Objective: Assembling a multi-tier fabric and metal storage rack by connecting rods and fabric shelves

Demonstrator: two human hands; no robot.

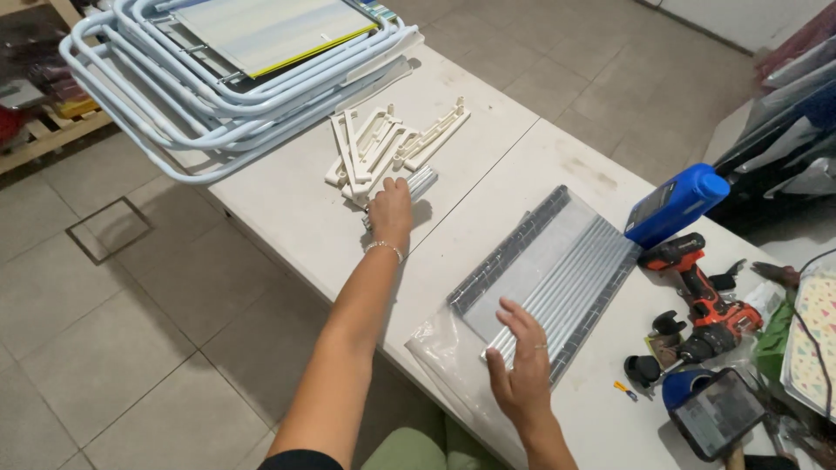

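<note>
My left hand reaches far across the white table and rests on a short bundle of metal tubes beside a pile of cream plastic brackets; whether it grips them is unclear. My right hand hovers open, fingers apart, over the near end of a flat pack of grey metal rods in a clear plastic bag.
A stack of folded pale-blue tubular frames overhangs the table's far left end. At right lie a blue bottle, a red cordless drill, black caster wheels and a phone. Tiled floor lies to the left.
</note>
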